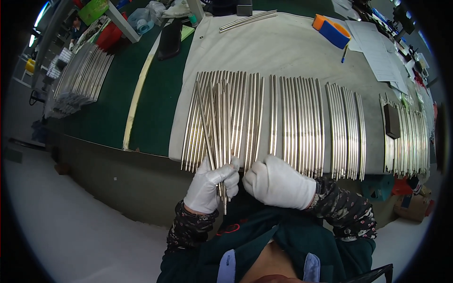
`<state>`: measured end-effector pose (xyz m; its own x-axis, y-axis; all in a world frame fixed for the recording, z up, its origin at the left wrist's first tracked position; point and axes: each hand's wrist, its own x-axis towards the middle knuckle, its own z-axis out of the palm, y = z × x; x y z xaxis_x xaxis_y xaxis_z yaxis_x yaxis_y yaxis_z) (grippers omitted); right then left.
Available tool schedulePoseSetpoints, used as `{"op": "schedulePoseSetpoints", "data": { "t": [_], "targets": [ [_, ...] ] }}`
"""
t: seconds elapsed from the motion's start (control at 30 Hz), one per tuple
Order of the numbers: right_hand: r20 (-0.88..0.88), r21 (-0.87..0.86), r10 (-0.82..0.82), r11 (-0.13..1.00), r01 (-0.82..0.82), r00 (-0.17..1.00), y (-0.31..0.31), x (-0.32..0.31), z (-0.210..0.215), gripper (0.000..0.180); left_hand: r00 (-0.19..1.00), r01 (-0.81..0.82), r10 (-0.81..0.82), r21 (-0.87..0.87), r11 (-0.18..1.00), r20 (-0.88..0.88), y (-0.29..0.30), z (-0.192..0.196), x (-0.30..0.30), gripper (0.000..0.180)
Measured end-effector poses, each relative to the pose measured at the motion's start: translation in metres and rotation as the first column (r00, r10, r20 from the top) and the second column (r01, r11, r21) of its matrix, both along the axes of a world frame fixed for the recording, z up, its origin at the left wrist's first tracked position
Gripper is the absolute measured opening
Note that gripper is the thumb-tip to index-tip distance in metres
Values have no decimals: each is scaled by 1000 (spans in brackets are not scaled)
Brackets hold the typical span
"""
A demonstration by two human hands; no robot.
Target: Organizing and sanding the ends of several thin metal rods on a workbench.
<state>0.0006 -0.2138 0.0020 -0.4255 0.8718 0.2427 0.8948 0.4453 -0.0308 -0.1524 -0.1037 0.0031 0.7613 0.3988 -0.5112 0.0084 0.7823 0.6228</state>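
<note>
Bundle of slim silver metal rods is running lengthwise away from the white-gloved left hand, the nearer one.
Its fingers are wrapping around the rods near their lower ends; the white-gloved right hand is curling closed beside it, at the near ends of parallel silver metal rods lying on pale cloth; whether it is holding any, I cannot tell.

Rods glint brightly within dark, distorted edges.
</note>
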Motion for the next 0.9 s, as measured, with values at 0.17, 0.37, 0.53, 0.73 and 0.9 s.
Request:
{"op": "schedulePoseSetpoints", "data": {
  "t": [0.17, 0.37, 0.53, 0.73, 0.9],
  "targets": [
    [111, -106, 106, 990, -95, 988, 14, 1, 11, 10, 997, -40, 43, 43, 998, -59, -4, 5, 3, 15],
    [-55, -71, 157, 984, -160, 986, 8, 12, 12, 13, 999, 27, -27, -9, 1000, -19, 1, -8, 0, 13],
    [37, 370, 160, 915, -163, 986, 7, -1, 24, 19, 985, -104, 121, 140, 985, -123, -9, 2, 10, 18],
    [196, 220, 326, 905, -365, 925, 11, -19, 23, 14, 998, 43, -38, 93, 995, -50, 3, -11, 7, 40],
    [420, 270, 216, 897, -349, 881, -6, -30, -53, 16, 1000, 3, 0, 75, 997, -30, 2, -7, 5, 23]
  ]
}}
